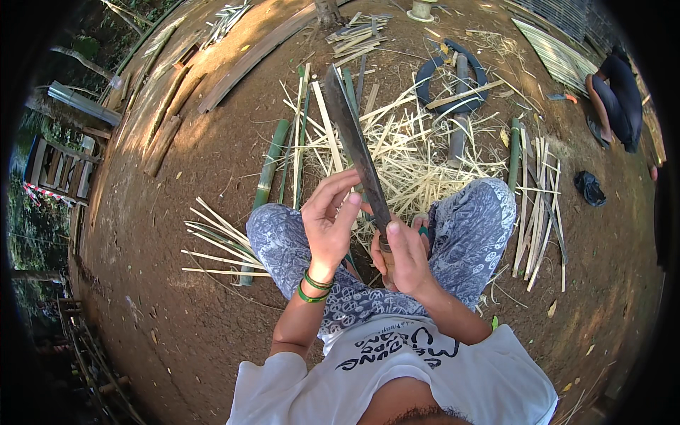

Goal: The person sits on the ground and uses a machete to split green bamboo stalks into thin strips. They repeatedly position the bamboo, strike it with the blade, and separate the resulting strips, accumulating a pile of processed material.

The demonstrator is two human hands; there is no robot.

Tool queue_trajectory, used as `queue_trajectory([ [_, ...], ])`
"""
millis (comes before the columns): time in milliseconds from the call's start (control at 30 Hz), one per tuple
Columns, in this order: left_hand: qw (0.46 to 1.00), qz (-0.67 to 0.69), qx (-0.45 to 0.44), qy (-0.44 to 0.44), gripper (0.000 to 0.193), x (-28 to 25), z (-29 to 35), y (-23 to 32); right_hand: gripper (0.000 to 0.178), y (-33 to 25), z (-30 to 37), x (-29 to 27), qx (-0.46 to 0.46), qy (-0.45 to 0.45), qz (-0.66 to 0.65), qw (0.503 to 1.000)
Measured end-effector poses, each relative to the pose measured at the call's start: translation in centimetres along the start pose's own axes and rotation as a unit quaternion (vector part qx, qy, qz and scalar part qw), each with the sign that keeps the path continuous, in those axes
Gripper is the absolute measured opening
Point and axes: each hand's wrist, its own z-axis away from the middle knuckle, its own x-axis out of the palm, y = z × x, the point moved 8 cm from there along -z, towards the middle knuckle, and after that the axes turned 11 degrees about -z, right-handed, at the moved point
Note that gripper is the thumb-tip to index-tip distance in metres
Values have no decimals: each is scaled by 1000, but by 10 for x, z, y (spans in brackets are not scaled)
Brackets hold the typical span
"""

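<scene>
A long machete with a dark blade is raised in front of me, its tip pointing away and slightly left. My right hand is wrapped round its handle, with the thumb lying near the base of the blade. Beside the blade's left edge is my left hand, fingers bent and thumb apart from them. Its fingertips reach the blade or just behind it; whether they touch is unclear. Beyond the blade lies a heap of pale bamboo strips, just past my crossed legs.
Green bamboo lengths lie left of the heap; split strips fan out by my left knee. More strips lie to the right. A black tire-like ring and a log are ahead. Another person crouches at far right.
</scene>
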Motion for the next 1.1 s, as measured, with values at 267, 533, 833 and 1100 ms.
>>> queue_trajectory([
  [267,998,-46,24,33,20,1,-2,2,54,-23,7,1,-118,18,165,979],
  [533,999,-34,24,33,20,-1,-4,0,53,-14,11,1,-80,30,109,990],
  [833,998,-43,23,25,20,2,-3,3,63,-9,8,-1,-73,40,84,993],
  [1100,999,-35,25,22,21,2,-3,2,68,-8,7,0,-70,31,80,994],
])
